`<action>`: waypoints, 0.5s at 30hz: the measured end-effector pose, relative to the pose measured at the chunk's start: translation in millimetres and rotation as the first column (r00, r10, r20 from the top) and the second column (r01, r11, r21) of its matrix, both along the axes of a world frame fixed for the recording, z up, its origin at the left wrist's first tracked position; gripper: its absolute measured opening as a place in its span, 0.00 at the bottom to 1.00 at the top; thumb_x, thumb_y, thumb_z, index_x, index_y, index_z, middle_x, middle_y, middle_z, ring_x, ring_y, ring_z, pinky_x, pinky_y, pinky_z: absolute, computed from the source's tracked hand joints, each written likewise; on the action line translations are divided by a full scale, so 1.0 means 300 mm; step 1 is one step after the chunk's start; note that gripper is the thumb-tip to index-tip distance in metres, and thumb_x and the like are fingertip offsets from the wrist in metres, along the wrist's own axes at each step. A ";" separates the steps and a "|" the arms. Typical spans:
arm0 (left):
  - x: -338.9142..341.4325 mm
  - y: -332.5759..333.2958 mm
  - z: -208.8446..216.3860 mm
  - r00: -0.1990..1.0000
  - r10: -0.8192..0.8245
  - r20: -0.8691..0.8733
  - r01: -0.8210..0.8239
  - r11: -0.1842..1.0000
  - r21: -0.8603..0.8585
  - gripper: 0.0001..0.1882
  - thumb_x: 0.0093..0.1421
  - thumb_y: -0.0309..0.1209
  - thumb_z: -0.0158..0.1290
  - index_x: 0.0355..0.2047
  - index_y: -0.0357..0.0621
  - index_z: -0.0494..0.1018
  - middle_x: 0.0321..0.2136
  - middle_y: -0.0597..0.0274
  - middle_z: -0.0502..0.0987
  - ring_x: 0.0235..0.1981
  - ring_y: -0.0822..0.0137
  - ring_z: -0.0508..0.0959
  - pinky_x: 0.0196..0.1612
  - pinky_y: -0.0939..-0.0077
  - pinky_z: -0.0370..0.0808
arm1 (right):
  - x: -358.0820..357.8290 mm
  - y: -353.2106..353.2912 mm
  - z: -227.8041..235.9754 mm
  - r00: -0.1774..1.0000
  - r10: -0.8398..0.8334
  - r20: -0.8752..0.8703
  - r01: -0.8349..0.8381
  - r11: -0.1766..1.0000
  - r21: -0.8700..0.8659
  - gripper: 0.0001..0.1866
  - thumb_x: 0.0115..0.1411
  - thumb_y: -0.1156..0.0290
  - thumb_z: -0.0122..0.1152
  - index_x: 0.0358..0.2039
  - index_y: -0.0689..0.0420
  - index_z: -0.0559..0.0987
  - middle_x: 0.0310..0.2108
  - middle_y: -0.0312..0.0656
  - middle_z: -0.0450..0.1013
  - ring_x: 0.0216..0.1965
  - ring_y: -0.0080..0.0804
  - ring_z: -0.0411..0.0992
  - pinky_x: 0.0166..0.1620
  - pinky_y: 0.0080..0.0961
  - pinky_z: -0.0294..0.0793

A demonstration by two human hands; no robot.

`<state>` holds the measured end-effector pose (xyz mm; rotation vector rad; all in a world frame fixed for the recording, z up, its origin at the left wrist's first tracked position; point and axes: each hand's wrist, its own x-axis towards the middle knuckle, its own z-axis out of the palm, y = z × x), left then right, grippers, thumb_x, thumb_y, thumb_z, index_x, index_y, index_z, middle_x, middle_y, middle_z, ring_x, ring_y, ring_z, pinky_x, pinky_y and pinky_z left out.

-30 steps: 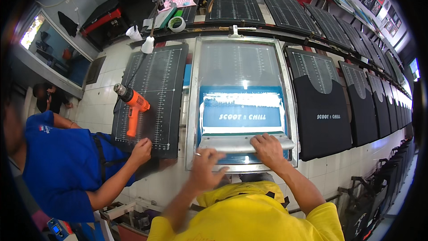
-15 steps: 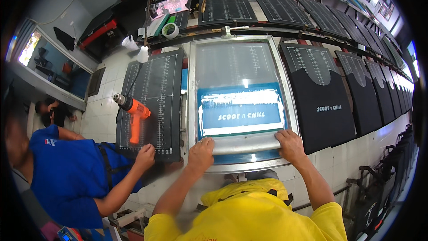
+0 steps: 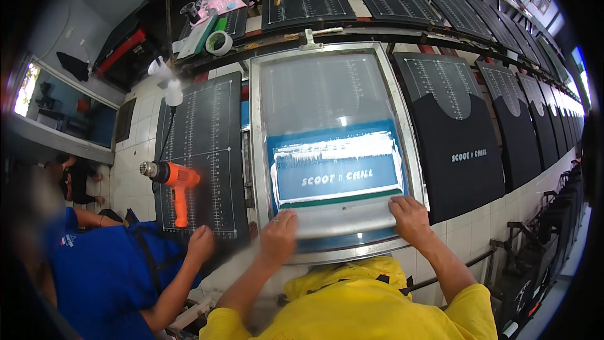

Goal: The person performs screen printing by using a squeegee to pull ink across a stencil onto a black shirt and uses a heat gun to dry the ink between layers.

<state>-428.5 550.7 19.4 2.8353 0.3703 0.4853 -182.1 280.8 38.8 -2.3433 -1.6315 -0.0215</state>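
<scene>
A squeegee [image 3: 343,215] with a metal handle and a green blade edge lies across the near part of a printing screen. My left hand [image 3: 279,234] is closed around its left end, and my right hand [image 3: 410,218] grips the right end. The screen's metal frame [image 3: 255,126] surrounds a mesh with a blue stencil area [image 3: 296,190] bearing pale lettering. White ink [image 3: 343,147] forms a broad, streaky band above the lettering. A thinner white line runs along the blade. Through the upper mesh, a dark board with a printed grid shows faintly.
Left of the screen, an orange heat gun [image 3: 179,189] is over a black gridded board [image 3: 207,113], near the hand [image 3: 200,243] of a co-worker in blue. Black shirts [image 3: 462,170] on boards line the right. Tape [image 3: 218,43] and cups stand at the back left.
The view has shifted slightly. The white band beside the blade looks thinner, with the squeegee covering more of it. The heat gun has moved nearer and turned its nozzle further left.
</scene>
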 end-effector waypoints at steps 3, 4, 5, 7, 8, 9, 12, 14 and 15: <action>0.098 0.082 0.007 0.998 0.011 -0.063 -0.013 1.000 -0.027 0.14 0.49 0.19 0.54 0.38 0.37 0.77 0.40 0.54 0.82 0.41 0.55 0.84 0.42 0.65 0.81 | 0.095 0.067 -0.024 1.000 0.000 0.011 0.000 1.000 -0.016 0.19 0.39 0.81 0.64 0.36 0.60 0.78 0.40 0.45 0.78 0.41 0.43 0.77 0.41 0.36 0.80; 0.129 0.110 0.018 0.996 0.017 -0.092 -0.021 0.999 -0.036 0.14 0.48 0.19 0.55 0.38 0.38 0.77 0.40 0.54 0.82 0.41 0.55 0.84 0.42 0.64 0.81 | 0.133 0.115 0.008 1.000 0.008 0.020 -0.008 1.000 0.029 0.17 0.39 0.79 0.65 0.34 0.59 0.78 0.37 0.45 0.78 0.40 0.43 0.77 0.39 0.37 0.80; 0.156 0.139 0.019 0.996 0.005 -0.084 -0.008 0.999 -0.039 0.15 0.46 0.19 0.55 0.38 0.38 0.77 0.39 0.54 0.82 0.40 0.55 0.84 0.41 0.63 0.81 | 0.169 0.140 0.003 1.000 0.000 0.019 0.000 1.000 0.004 0.16 0.39 0.79 0.65 0.33 0.59 0.78 0.36 0.44 0.78 0.39 0.43 0.77 0.39 0.37 0.80; 0.202 0.200 0.010 0.998 -0.016 -0.064 0.013 0.999 -0.041 0.17 0.44 0.19 0.57 0.38 0.39 0.77 0.38 0.54 0.82 0.38 0.53 0.83 0.39 0.60 0.81 | 0.223 0.186 -0.015 1.000 -0.012 0.023 0.013 0.999 -0.041 0.13 0.40 0.79 0.65 0.31 0.58 0.79 0.34 0.44 0.77 0.38 0.43 0.78 0.38 0.38 0.79; 0.223 0.223 0.010 0.994 -0.010 -0.105 0.003 0.998 -0.062 0.18 0.43 0.19 0.57 0.38 0.40 0.77 0.38 0.54 0.82 0.37 0.51 0.83 0.40 0.59 0.81 | 0.243 0.205 -0.006 1.000 -0.014 0.014 0.015 0.998 -0.055 0.12 0.40 0.79 0.65 0.30 0.58 0.79 0.33 0.43 0.77 0.38 0.43 0.78 0.38 0.38 0.79; 0.239 0.239 0.010 0.988 -0.009 -0.151 -0.004 0.996 -0.086 0.19 0.43 0.19 0.57 0.39 0.40 0.78 0.38 0.53 0.82 0.37 0.50 0.82 0.40 0.59 0.80 | 0.249 0.220 0.009 1.000 -0.020 0.001 0.020 0.997 -0.074 0.11 0.41 0.79 0.65 0.29 0.58 0.79 0.32 0.43 0.77 0.38 0.43 0.78 0.38 0.39 0.79; 0.290 0.294 0.040 0.981 -0.023 -0.195 0.008 0.997 -0.078 0.18 0.43 0.20 0.58 0.38 0.41 0.78 0.37 0.52 0.81 0.38 0.49 0.82 0.41 0.57 0.80 | 0.298 0.261 0.038 1.000 -0.021 0.020 0.023 0.995 -0.094 0.09 0.42 0.79 0.65 0.28 0.58 0.80 0.31 0.44 0.78 0.37 0.44 0.78 0.38 0.39 0.80; 0.291 0.292 0.042 0.974 -0.024 -0.227 0.005 0.996 -0.086 0.17 0.43 0.20 0.58 0.37 0.41 0.78 0.37 0.52 0.81 0.38 0.49 0.82 0.42 0.56 0.80 | 0.312 0.261 0.038 1.000 -0.016 0.020 0.018 0.994 -0.109 0.09 0.42 0.78 0.65 0.28 0.58 0.81 0.31 0.45 0.78 0.36 0.45 0.79 0.39 0.40 0.80; 0.300 0.299 0.054 0.968 -0.013 -0.250 -0.010 0.996 -0.092 0.17 0.44 0.20 0.58 0.37 0.41 0.79 0.37 0.53 0.81 0.38 0.50 0.82 0.42 0.56 0.80 | 0.312 0.266 0.048 1.000 -0.012 0.016 0.014 0.993 -0.119 0.10 0.42 0.78 0.65 0.29 0.58 0.81 0.31 0.45 0.78 0.37 0.45 0.79 0.39 0.40 0.80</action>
